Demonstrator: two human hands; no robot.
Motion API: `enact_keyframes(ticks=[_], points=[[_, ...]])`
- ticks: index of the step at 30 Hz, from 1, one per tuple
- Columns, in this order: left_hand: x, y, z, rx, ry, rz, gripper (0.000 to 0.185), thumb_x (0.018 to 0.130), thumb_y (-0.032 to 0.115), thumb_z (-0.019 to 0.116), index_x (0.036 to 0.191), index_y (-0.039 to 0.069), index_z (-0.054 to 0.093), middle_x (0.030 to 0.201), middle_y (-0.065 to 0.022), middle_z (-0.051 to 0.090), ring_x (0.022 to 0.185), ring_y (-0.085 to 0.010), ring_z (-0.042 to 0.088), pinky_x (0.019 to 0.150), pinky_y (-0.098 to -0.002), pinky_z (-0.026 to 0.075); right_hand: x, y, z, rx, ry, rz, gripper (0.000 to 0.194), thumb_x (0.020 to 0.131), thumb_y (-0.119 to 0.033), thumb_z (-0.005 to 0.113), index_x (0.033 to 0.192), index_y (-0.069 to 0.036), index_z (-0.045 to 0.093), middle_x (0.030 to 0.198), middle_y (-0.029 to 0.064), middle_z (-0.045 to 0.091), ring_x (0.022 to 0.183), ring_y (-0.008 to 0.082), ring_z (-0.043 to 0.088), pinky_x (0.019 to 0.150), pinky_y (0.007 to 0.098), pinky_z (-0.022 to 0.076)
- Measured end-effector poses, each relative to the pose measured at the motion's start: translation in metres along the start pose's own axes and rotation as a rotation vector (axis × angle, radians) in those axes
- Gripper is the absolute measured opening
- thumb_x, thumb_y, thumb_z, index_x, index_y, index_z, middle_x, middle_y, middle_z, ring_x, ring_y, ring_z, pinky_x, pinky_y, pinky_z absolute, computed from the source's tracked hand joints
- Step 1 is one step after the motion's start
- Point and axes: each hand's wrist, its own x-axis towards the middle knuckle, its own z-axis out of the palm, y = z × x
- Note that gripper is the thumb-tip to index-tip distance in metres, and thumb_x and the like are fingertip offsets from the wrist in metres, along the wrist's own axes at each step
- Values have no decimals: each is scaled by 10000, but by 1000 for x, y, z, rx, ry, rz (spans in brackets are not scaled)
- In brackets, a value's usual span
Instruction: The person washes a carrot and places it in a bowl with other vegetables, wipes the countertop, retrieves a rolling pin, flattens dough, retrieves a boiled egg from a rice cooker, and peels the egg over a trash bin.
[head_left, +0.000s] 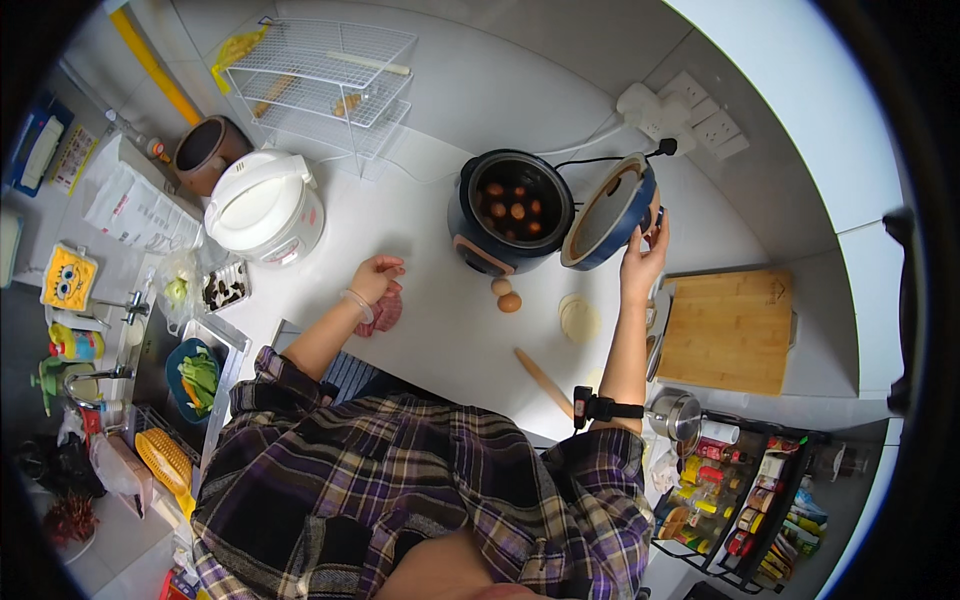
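My right hand (646, 255) grips the knob of the blue lid (616, 217), which is tilted upright beside the dark blue electric cooker (487, 251). Several brown eggs (517, 211) sit in dark liquid inside the open pot. My left hand (379, 277) holds nothing and hovers with bent fingers over or beside pieces of raw meat (384, 315) on the white counter. Two eggs (509, 302) lie in front of the cooker. Round pale dough wrappers (579, 319) and a wooden rolling pin (541, 381) lie closer to my right arm.
A white rice cooker (262, 210) and a wire rack (322, 82) stand left and back. A wooden cutting board (724, 330) leans at the right, above a spice rack (750, 510). The sink (225, 352) holds a bowl of vegetables. A cord runs to the wall socket (720, 135).
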Motion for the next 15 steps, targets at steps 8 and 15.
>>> enact_keyframes(ticks=[8, 15], points=[[-5, -6, -7, -27, 29, 2, 209, 951, 107, 595, 1148, 37, 608, 1027, -57, 674, 679, -103, 645, 563, -230, 507, -10, 4, -1, 51, -41, 63, 529, 940, -100, 611, 1411, 16, 401, 1231, 173, 604, 982, 251, 632, 845, 347, 513], [-7, 6, -10, 203, 62, 315, 139, 921, 66, 608, 1044, 11, 640, 922, -34, 664, 685, -99, 610, 606, -230, 474, -67, -4, -22, 33, 85, 205, 473, 948, -62, 566, 1392, 6, 417, 1285, 151, 549, 1024, 212, 586, 847, 323, 500]])
